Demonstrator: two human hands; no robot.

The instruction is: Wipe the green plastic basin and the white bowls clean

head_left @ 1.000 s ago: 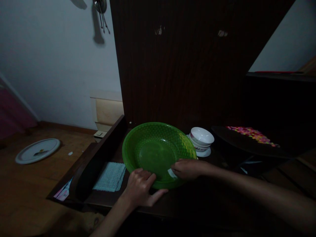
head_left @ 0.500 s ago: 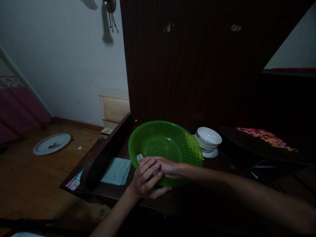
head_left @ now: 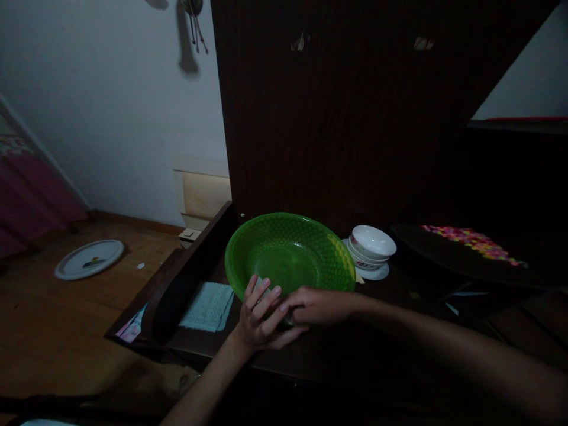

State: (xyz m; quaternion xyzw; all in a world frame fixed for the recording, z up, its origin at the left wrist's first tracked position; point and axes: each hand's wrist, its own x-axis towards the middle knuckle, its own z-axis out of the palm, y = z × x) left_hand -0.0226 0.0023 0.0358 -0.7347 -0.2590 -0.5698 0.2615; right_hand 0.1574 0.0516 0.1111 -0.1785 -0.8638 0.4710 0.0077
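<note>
A green plastic basin (head_left: 288, 263) with a honeycomb texture and a yellow patch sits on the dark wooden top. Over its front rim my left hand (head_left: 265, 322) is curled around a small whitish object (head_left: 261, 289), mostly covered by the fingers, so its kind does not show. My right hand (head_left: 317, 305) comes in from the right, closed, its fingertips meeting the left fingers beside that object. What the right fingers pinch is hidden. Left of the basin lies a folded light-blue cloth (head_left: 207, 306).
Stacked white bowls (head_left: 373, 245) stand on a white plate (head_left: 377, 273) right of the basin. Farther right is a dark surface with a pink and yellow beaded piece (head_left: 473, 244). A raised wooden edge (head_left: 190, 266) runs along the left. A round white lid-like disc (head_left: 89, 260) lies on the floor.
My right hand has drawn back to the right, off the left palm, and its fingers have curled. My left hand stays nearly in place. The view has shifted slightly.
</note>
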